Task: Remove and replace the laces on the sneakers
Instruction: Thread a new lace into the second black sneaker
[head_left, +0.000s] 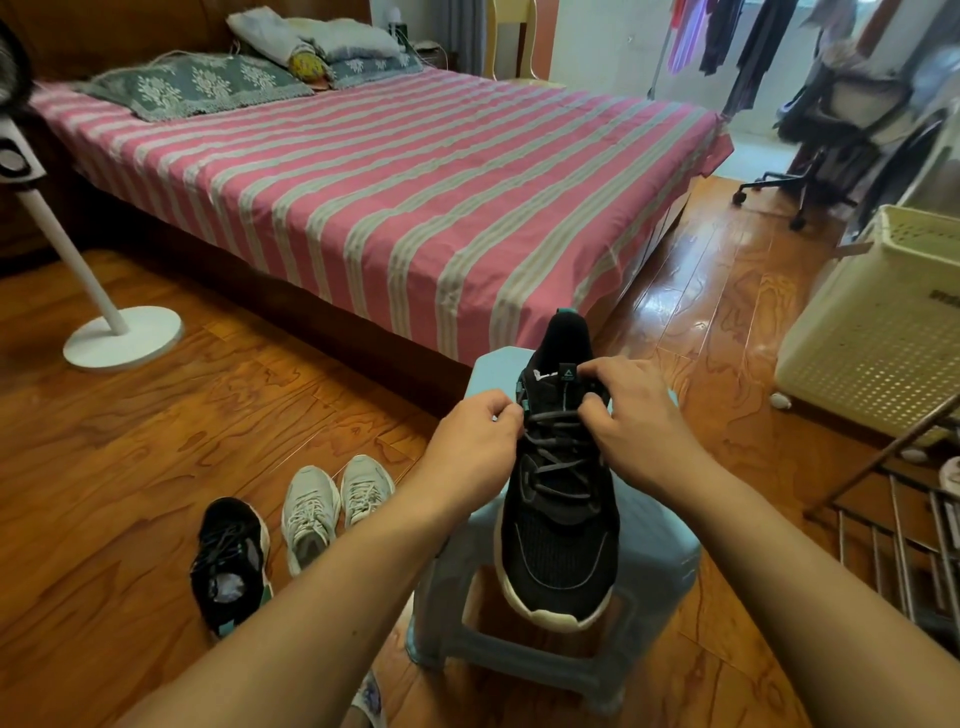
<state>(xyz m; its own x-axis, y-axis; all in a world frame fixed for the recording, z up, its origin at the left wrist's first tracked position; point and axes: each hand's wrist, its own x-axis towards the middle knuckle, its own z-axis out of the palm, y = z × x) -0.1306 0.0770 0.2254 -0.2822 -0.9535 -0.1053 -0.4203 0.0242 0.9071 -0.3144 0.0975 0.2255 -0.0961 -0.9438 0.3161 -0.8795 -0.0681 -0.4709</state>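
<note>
Black sneaker (558, 499) sat on the stool (660, 551), toe toward you, long axis running away. Your left hand (475, 441) and right hand (631, 415) pinched the lace (553, 415) at the top eyelets, equally near.

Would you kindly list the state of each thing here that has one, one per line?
Black sneaker: laced, upright on the blue stool.
Left hand: pinching the lace at the top eyelets.
Right hand: pinching the lace at the top eyelets.
Second black sneaker: on the floor, laces loose.
White sneakers: laced, side by side on the floor.
</note>
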